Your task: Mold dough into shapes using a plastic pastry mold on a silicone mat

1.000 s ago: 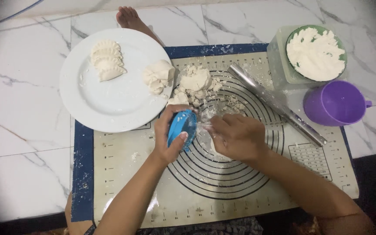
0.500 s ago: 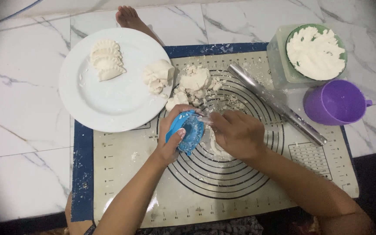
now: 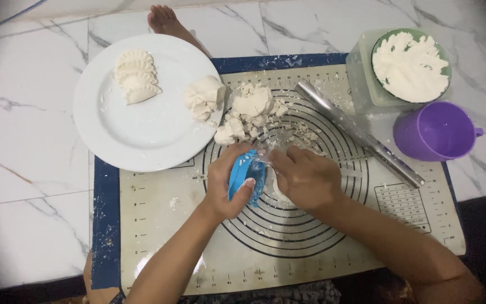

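Blue dumpling press (image 3: 245, 175), folded, on edge

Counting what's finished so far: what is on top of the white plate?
On the white plate lies a row of folded dumplings near its far side, and a lump of dough at its right rim. Whatever lies beneath them is covered.

Soft, even light falls from above, bright enough to show every surface plainly. The white plate (image 3: 142, 124) and the flour bowl (image 3: 410, 66) come close to washing out, and the marble floor (image 3: 23, 141) carries a pale sheen without hard glare. Shadows are faint and short, lying just under the metal rolling pin (image 3: 355, 132) and the purple cup (image 3: 435, 132). The corners darken in a clear vignette, and straight tile lines bow outward near the edges, a wide-lens effect. Focus is fairly sharp at centre; the left hand (image 3: 229, 186) and right hand (image 3: 307, 177) look slightly soft.
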